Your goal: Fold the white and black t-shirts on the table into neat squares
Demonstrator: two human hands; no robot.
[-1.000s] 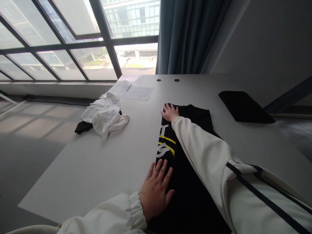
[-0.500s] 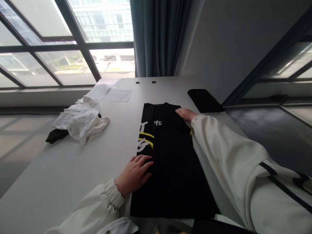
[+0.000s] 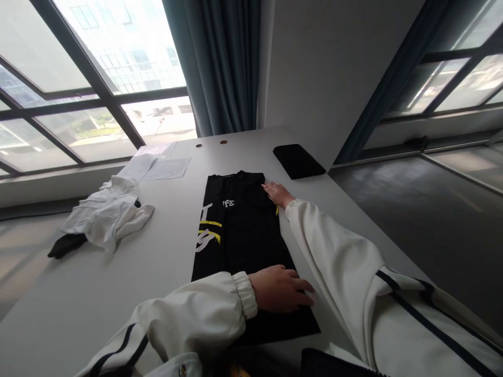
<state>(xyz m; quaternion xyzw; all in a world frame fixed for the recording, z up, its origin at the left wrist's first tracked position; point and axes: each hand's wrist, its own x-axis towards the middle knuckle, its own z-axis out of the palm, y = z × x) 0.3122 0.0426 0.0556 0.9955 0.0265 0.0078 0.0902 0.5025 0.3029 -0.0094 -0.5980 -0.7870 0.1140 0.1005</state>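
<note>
A crumpled white garment (image 3: 108,214) lies on the left part of the grey table (image 3: 98,293), partly covering a black cloth (image 3: 65,244) that sticks out at its near left side. Beyond it, near the table's far edge, lie some printed paper sheets (image 3: 165,167), with two round cable holes (image 3: 211,143) just past them. A flat black pad (image 3: 298,161) rests at the far right edge, and a blue-grey curtain (image 3: 220,68) hangs beside the large windows (image 3: 78,78).

Pretty sure I'm looking at an office here: long white counter (image 3: 118,293) with cable grommet holes (image 3: 198,145), printed papers (image 3: 167,168) near the far end, floor-to-ceiling windows (image 3: 98,78) facing other buildings, and plain blue-grey curtains (image 3: 220,68).
</note>
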